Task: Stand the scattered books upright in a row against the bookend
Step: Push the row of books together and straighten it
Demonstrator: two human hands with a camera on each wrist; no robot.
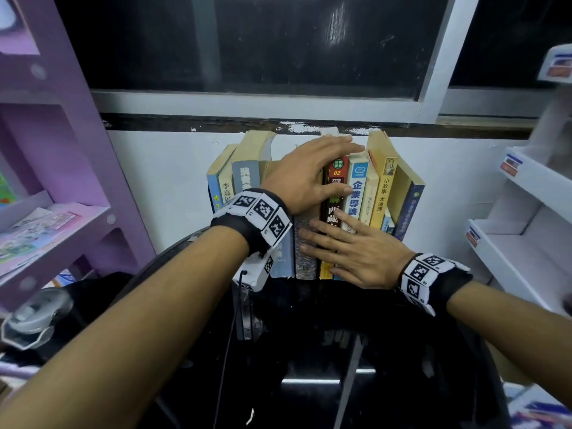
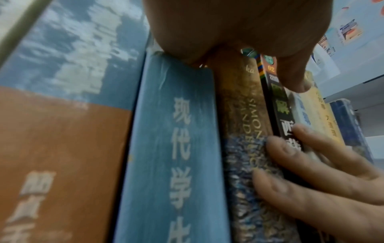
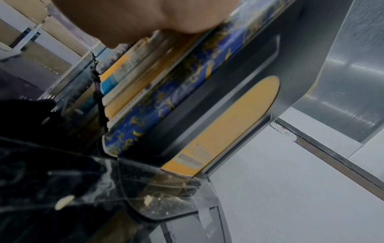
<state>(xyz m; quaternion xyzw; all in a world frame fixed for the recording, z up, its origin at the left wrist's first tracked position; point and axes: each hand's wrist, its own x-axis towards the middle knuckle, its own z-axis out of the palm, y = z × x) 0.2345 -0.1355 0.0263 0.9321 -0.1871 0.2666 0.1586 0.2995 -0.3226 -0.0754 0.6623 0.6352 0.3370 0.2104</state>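
A row of books (image 1: 359, 193) stands upright against the white wall on a dark table. My left hand (image 1: 312, 171) lies over the tops of the middle books, fingers stretched toward the wall, thumb on the black-and-red spine (image 1: 335, 193). My right hand (image 1: 349, 252) presses flat on the lower spines, fingers straight and pointing left. In the left wrist view a blue book (image 2: 172, 148) and a mottled brown book (image 2: 245, 115) stand side by side, with the right hand's fingers (image 2: 311, 164) on them. The right wrist view shows a navy patterned book (image 3: 166, 102) against the dark grey bookend (image 3: 207, 106).
A purple shelf unit (image 1: 62, 150) with papers stands at the left. White display shelves (image 1: 526, 212) are at the right. A dark window (image 1: 278, 41) sits above the wall. The dark glass table (image 1: 340, 335) extends toward me, with a grey object (image 1: 37, 317) at its left.
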